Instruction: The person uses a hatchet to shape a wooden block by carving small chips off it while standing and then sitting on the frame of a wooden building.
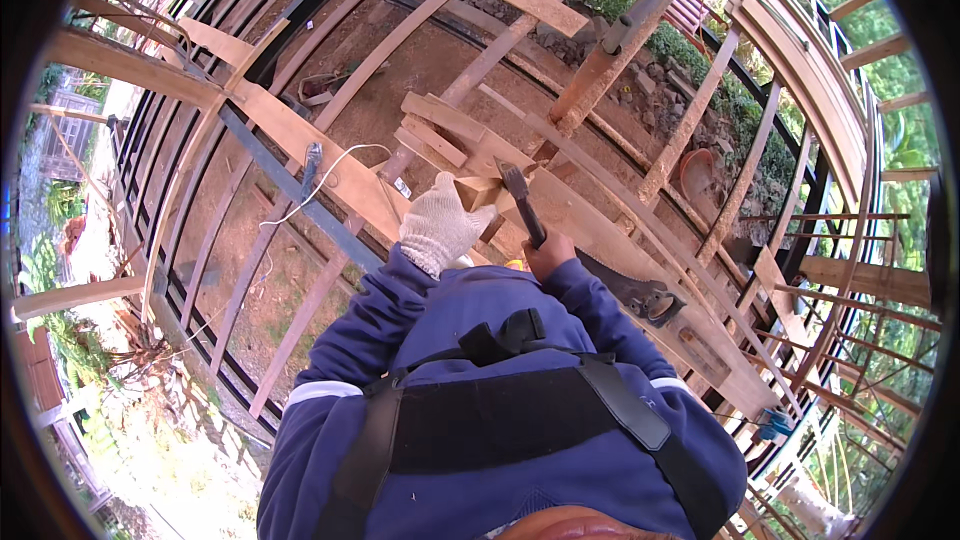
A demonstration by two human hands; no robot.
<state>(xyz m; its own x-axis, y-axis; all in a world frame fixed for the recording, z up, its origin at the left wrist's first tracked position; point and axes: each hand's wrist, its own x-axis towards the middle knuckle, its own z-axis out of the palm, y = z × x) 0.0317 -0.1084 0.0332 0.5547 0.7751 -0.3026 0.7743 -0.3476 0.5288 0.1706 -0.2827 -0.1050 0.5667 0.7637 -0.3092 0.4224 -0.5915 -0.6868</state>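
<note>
Hammer [517, 195] gripped in the bare right hand [548, 256], head over a small wood block [478, 191] on the plank [600, 230]
Head view: the right hand is closed round the dark hammer handle, claw head pointing away from the person, just beside the small wood block. The left hand [437, 225], in a white knitted glove, is closed on the near side of that block, steadying it on the long plank of a timber frame. Short offcuts [437, 130] are stacked just beyond the block. A handsaw [630, 292] lies on the plank to the right of the right hand. A white cord [325, 175] trails over a beam to the left. Bare soil shows below the frame
</note>
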